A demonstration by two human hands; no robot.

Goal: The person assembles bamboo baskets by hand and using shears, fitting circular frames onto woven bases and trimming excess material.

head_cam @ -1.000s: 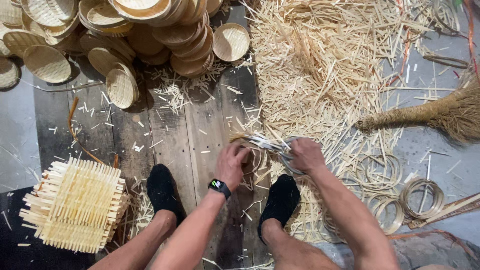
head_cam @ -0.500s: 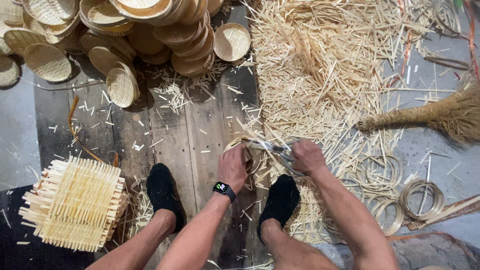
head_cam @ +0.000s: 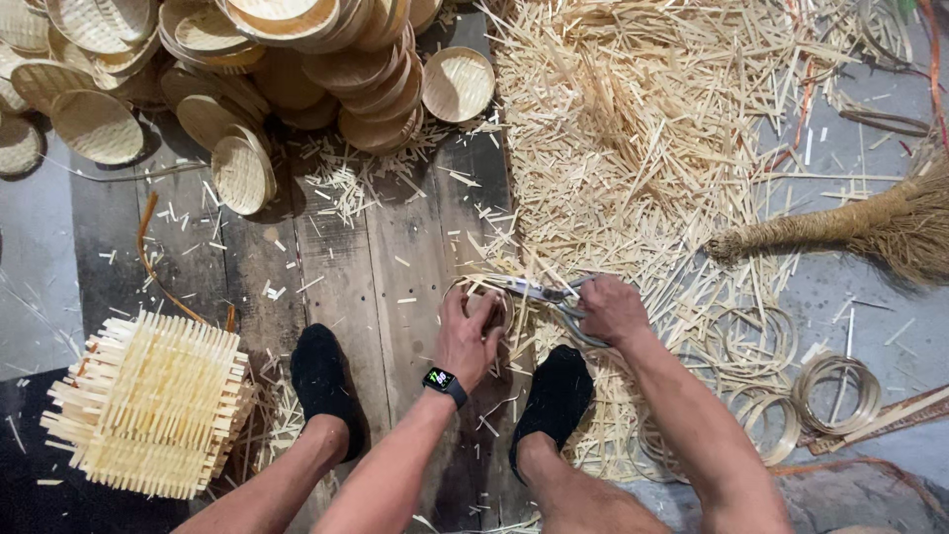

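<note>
A small round woven bamboo basket (head_cam: 481, 309) is held on the dark plank floor (head_cam: 376, 257) between the two black-socked feet (head_cam: 321, 381), just ahead of the toes. The left hand (head_cam: 465, 336) is curled over it, fingers wrapped around the rim and pressed close together, a black smartwatch (head_cam: 442, 381) showing at the wrist. In the right hand (head_cam: 613, 309), a pair of steel scissors (head_cam: 539, 292) is gripped, fingers closed through the loops; the blades are laid across the basket's top edge, and whether they are parted cannot be told for certain.

Trimming is judged to be the step in hand: protruding strip ends at the rim are being cut. For the next cut, the basket would need turning a little under the left hand so a fresh stretch of rim is brought to the blades.

A heap of pale bamboo offcuts (head_cam: 643, 129) is spread to the right, finished baskets (head_cam: 297, 59) are stacked ahead, and a square woven bamboo mat (head_cam: 148, 405) lies to the left.
</note>
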